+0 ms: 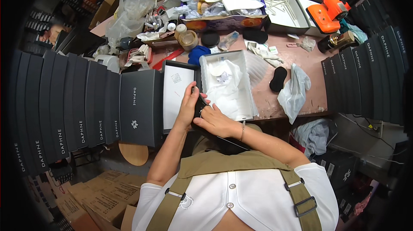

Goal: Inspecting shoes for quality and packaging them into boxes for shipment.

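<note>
Clock directions are taken from your joined hands as centre, twelve being the far side of the bench. The step in hand appears to be close handling of a black item (199, 106), perhaps a shoe, though too little shows to be certain. It lies between your two hands, just short of the open box (246, 89) at one to two o'clock. Your left hand (187, 107) wraps it, the upper fingers upright and close together, other fingertips showing beyond its far edge. Your right hand (214, 120) meets it from four o'clock, fingers bent and bunched against it; whether they pinch any part, you cannot tell from this view.

The next move, by judgement, calls for a steady left grip and light right fingertips, with the item kept off the box rim. The item is dark, narrow and smooth-looking, with small bright glints; its underside is hidden. White paper (223, 97) lines the box. A white-faced tray (173, 109) stands at ten o'clock, and dark grey boxes (134, 119) rank at nine.
</note>
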